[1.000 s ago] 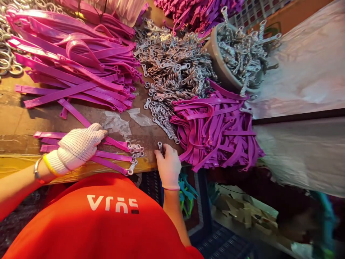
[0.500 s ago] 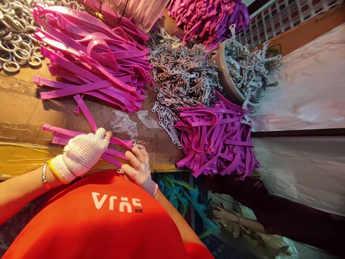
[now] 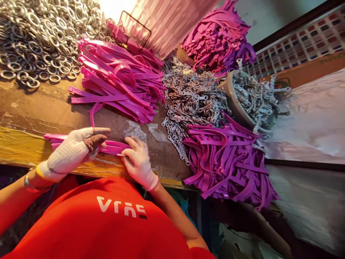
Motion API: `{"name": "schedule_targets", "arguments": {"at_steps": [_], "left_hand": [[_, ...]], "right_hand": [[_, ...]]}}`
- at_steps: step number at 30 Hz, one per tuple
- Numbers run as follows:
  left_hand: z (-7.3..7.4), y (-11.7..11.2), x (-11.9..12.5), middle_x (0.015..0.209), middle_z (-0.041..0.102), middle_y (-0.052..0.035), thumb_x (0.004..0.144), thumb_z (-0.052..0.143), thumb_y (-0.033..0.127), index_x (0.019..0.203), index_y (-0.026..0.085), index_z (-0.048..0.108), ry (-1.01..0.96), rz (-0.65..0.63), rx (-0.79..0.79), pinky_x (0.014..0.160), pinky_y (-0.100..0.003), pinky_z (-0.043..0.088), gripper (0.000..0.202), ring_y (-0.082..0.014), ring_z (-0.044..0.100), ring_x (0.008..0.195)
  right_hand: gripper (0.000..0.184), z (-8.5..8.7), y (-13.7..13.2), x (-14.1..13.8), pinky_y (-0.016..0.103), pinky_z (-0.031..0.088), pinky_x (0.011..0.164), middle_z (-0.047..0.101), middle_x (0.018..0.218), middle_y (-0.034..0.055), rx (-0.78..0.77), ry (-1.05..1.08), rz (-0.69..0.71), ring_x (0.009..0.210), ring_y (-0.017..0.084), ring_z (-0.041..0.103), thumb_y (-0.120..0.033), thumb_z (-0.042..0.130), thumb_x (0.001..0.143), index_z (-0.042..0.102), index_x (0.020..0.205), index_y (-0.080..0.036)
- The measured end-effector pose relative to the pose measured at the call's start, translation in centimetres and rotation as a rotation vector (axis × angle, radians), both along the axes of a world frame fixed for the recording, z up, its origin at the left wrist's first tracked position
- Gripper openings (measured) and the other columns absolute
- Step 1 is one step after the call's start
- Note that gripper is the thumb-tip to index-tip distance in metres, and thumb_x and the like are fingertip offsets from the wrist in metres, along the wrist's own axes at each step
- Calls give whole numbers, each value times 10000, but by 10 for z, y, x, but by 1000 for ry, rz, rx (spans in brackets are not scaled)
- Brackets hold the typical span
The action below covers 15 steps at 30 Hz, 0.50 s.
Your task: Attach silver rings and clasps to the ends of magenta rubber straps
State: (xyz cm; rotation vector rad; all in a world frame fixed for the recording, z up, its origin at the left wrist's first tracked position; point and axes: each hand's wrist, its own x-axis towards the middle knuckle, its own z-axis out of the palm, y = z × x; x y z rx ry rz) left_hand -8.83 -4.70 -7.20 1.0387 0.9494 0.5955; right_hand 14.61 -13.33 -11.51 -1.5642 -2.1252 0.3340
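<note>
My left hand, in a white knitted glove with bare fingertips, rests on a small bundle of purple straps near the table's front edge, fingers curled over them. My right hand, in a thin pale glove, covers the right end of the same bundle, where the metal clips sit hidden beneath it. Its fingers are bent and pinch the strap ends.
A big heap of purple straps lies behind, metal rings at back left, a pile of metal clips in the middle, a bowl of clips at right, another strap heap at right front. Wooden table.
My right hand went from the loose clips at the table edge leftwards onto the bundle's end. The left hand turned, showing its bare fingertips. The view rose, showing more rings.
</note>
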Motion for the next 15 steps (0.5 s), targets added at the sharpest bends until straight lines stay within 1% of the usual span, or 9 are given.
{"name": "schedule_targets", "arguments": {"at_steps": [1,2,3,5,7,10,12,14,15], "left_hand": [[2,-1,4,766,642,-27,887,679,423,1268,145,653,-148,7,-204,426,-192,351,472,-88,471,495],[4,-1,8,733,623,-15,862,702,436,1273,143,643,-270,-8,-362,387,-182,297,508,-70,416,449],[5,-2,12,735,622,-15,838,723,424,1280,141,633,-357,-32,-464,368,-174,262,532,-61,396,434],[6,-3,20,796,642,-26,802,750,347,1311,161,611,-415,-102,-548,366,-160,248,559,-63,434,461],[6,-4,25,860,655,-31,794,749,270,1314,198,602,-373,-187,-533,398,-151,285,545,-65,483,510],[2,-8,30,842,638,-33,798,746,243,1174,183,646,-288,-276,-429,482,-173,395,394,-83,533,572],[0,-10,33,822,627,-35,773,764,222,1100,171,651,-253,-282,-333,535,-203,450,349,-111,568,619],[-1,-11,35,811,621,-29,751,775,198,1106,177,641,-235,-260,-273,555,-219,468,379,-133,587,649],[-2,-11,36,802,618,-23,754,772,199,1122,181,635,-232,-248,-263,547,-218,462,393,-133,583,643]], "right_hand": [[72,5,-2,1,536,388,1119,596,1431,108,14,84,-44,1398,298,467,-216,599,959,668,962,-232],[92,11,-4,2,522,406,1122,595,1430,105,23,176,-92,1391,284,486,-212,590,964,676,983,-239],[120,18,-4,3,490,444,1103,618,1397,99,24,269,-136,1350,262,535,-210,577,973,682,1018,-249],[192,33,-3,2,406,527,1024,695,1267,72,-14,432,-179,1195,212,650,-208,546,995,684,1112,-270],[252,45,2,-1,355,562,971,743,1156,38,-73,512,-168,1073,182,702,-205,519,1010,676,1190,-285],[301,53,13,-11,332,560,963,750,1148,29,-122,465,-79,1039,171,704,-192,501,1012,656,1254,-281],[299,52,21,-17,333,547,968,747,1141,43,-136,389,12,1045,183,694,-178,536,988,658,1249,-260],[276,49,25,-22,333,541,963,747,1110,54,-139,348,79,1032,190,689,-164,561,969,673,1210,-240],[267,48,26,-23,329,539,962,747,1105,53,-134,356,85,1031,188,688,-163,560,970,676,1198,-238]]}}
